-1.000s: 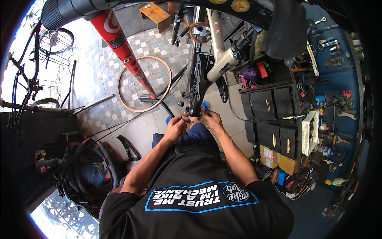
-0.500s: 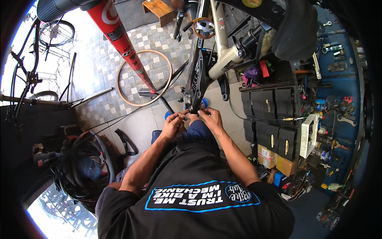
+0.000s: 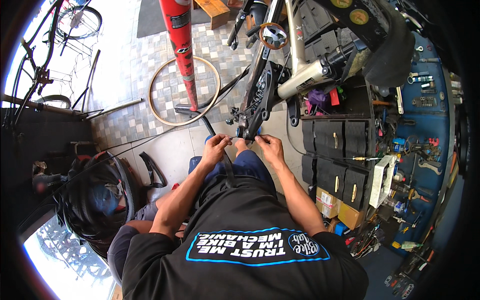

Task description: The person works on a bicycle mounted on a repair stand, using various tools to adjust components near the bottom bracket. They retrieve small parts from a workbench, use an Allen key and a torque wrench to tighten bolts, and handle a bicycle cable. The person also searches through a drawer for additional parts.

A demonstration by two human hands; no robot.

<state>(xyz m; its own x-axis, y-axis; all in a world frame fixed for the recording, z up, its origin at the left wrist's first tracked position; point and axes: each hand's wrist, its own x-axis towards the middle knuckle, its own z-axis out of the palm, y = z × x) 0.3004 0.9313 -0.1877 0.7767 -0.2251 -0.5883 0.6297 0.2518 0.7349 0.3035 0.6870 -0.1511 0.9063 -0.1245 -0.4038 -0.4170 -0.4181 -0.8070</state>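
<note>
Left hand up close: grip pinched, seemingly on small thin piece, just left of lower end of black frame arm. Right hand: fingertips bunched just right of that end; whether grip held anything, couldn't tell. Step, by look of it: delicate two-handed fingertip work there. Next move called for steady fingers, careful alignment. Farther out: tan hoop left of arm, black drawers right.

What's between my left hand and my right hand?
In the head view, the lower end of the dark bicycle frame lies between your left hand and right hand, with a bare leg showing beneath.
</note>
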